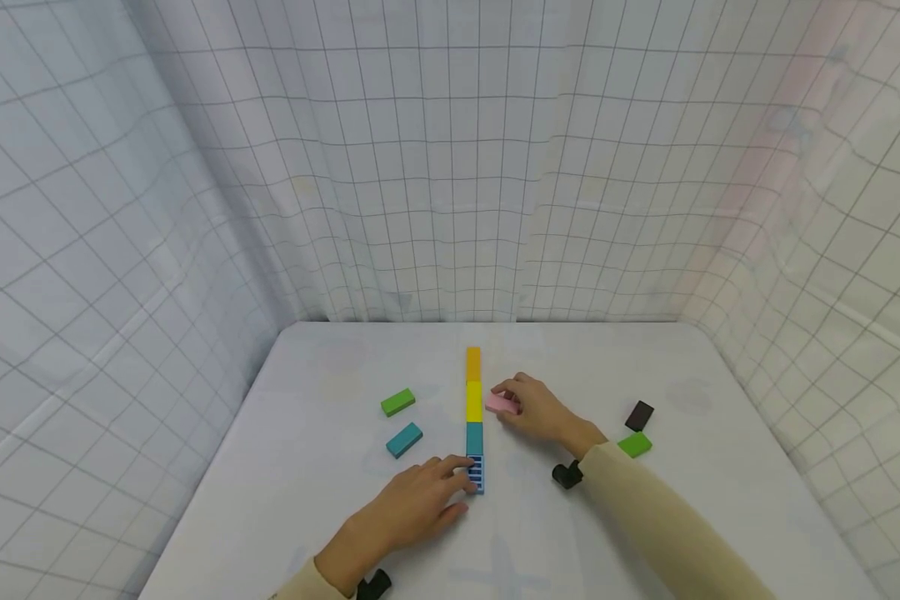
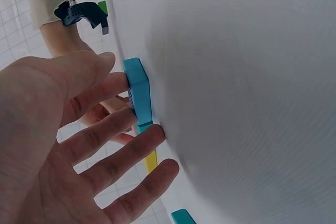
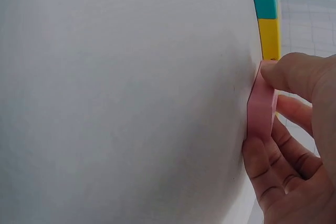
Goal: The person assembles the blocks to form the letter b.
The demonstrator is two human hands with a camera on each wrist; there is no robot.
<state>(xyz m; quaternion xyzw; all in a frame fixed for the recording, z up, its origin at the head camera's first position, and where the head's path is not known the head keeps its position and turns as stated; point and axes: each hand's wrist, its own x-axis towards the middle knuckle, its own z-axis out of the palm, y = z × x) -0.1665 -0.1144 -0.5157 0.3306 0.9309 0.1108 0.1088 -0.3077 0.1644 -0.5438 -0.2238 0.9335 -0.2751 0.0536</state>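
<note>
A straight column of blocks runs away from me along the table: an orange block (image 1: pixel 473 364) at the far end, then a yellow block (image 1: pixel 474 402), a teal block (image 1: pixel 475 438) and a blue block with light stripes (image 1: pixel 477 485) nearest. Fingertips of my left hand (image 1: pixel 416 502) rest on the striped block, the fingers spread and fairly straight in the left wrist view. To the right of the yellow block, my right hand (image 1: pixel 538 410) pinches a pink block (image 3: pixel 260 106) between thumb and fingers, low over the table or on it; which one I cannot tell.
Left of the column lie a green block (image 1: pixel 398 402) and a second teal block (image 1: pixel 404 440). A dark brown block (image 1: pixel 639 416) and another green block (image 1: pixel 635 444) lie to the right, the latter partly behind the right sleeve (image 1: pixel 652 508). White gridded curtains (image 1: pixel 450 167) surround the table (image 1: pixel 330 367).
</note>
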